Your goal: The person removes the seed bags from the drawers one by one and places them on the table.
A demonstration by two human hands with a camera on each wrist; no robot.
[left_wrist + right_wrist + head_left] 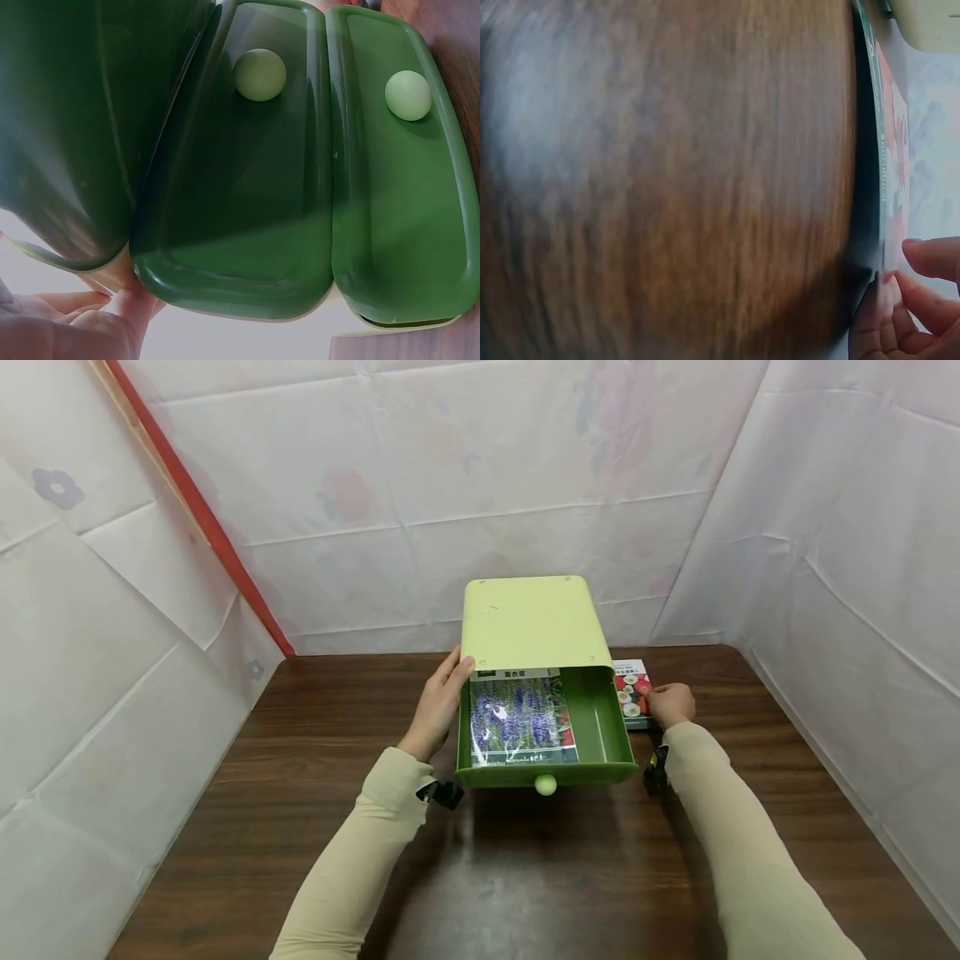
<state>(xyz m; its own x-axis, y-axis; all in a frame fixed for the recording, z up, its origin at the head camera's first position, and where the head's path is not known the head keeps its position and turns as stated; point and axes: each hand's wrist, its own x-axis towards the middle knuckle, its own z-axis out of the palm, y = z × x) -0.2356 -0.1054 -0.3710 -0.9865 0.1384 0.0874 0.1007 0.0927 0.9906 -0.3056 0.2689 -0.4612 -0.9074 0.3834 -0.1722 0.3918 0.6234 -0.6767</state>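
Observation:
A small cabinet (534, 622) with a pale yellow-green top stands on the table, its green top drawer (602, 718) pulled out. Inside that drawer, at the left, lies a seed packet (516, 718) with purple flowers. My left hand (435, 706) rests against the cabinet's left side, thumb at the front top corner and fingers reaching back. To the right of the cabinet, my right hand (672, 704) pinches the edge of another seed packet (630, 687), printed with red and white flowers. The right wrist view shows this packet edge-on (889, 165) between thumb and fingers.
Two lower drawers with round pale knobs, the middle one (240, 187) and the bottom one (401, 202), are closed. Dark wooden table (337, 760) lies around the cabinet. White patterned sheeting (412, 527) hangs behind and at both sides, with a red strip (202, 510) at left.

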